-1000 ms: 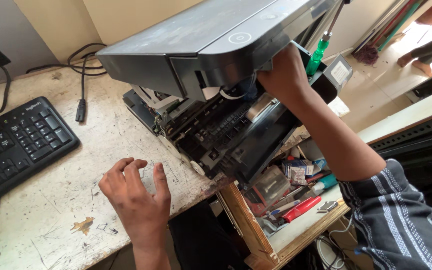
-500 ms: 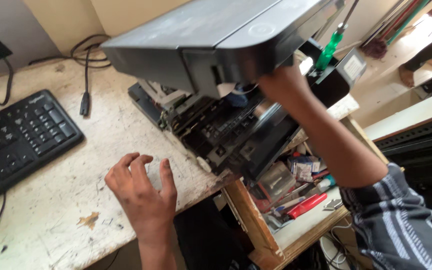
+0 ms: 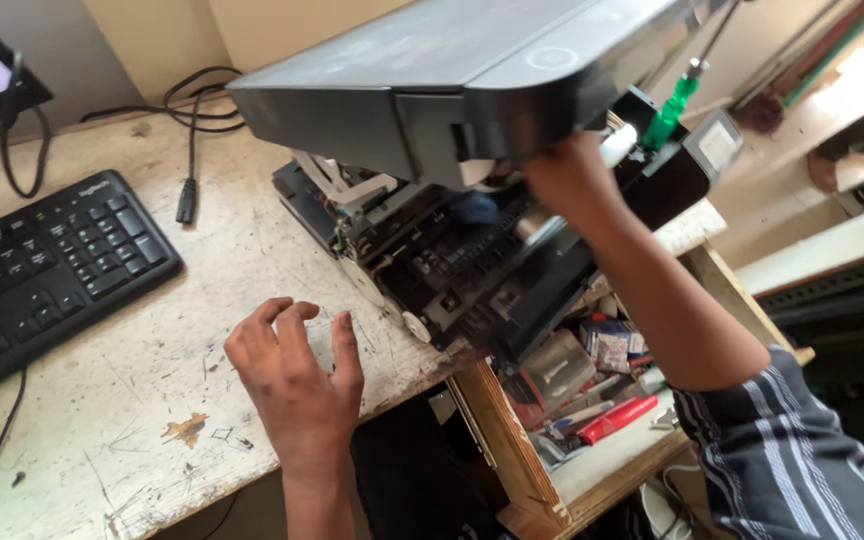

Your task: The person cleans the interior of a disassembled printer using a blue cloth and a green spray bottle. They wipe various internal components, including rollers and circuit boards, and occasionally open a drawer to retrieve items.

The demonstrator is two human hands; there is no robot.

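Under the raised printer lid (image 3: 472,70), right hand (image 3: 567,175) keeps gripping; left hand (image 3: 297,375) stays open.

1. We note a worn, off-white worktable (image 3: 132,400), its top scratched and stained, with chipped patches.
2. A black computer keyboard (image 3: 47,265) lies on its left part.
3. A black power cable with plug (image 3: 189,150) lies near the back edge.
4. An opened dark grey printer (image 3: 452,250) rests at the right edge.
5. Our left hand (image 3: 297,375) rests on the top, fingers spread.
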